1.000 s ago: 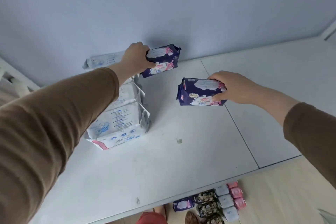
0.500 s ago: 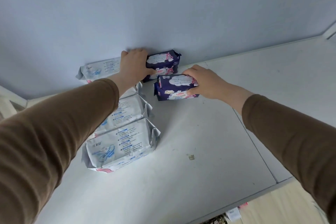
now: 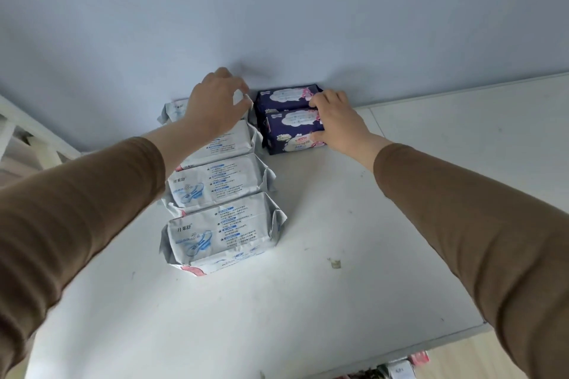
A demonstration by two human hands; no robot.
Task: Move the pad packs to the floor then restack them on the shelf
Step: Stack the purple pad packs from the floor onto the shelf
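Two dark purple pad packs stand one behind the other at the back of the white shelf (image 3: 323, 301), against the wall. The rear purple pack (image 3: 286, 96) touches the wall, and the front purple pack (image 3: 292, 129) stands against it. My right hand (image 3: 340, 124) grips the front purple pack from its right end, thumb on the near side. My left hand (image 3: 215, 103) hovers just left of the rear purple pack with fingers loosely curled, holding nothing. Under and in front of that hand runs a row of several white pad packs (image 3: 220, 231).
A pale blue wall (image 3: 277, 15) closes the back of the shelf. A small scrap (image 3: 335, 263) lies on the shelf. The shelf's front edge runs along the lower right, with more packs (image 3: 400, 372) on the floor below it. A white frame (image 3: 18, 138) stands at the left.
My left hand has let go of the rear purple pack, which now stands at the wall. My right hand has pushed the second purple pack back against it.
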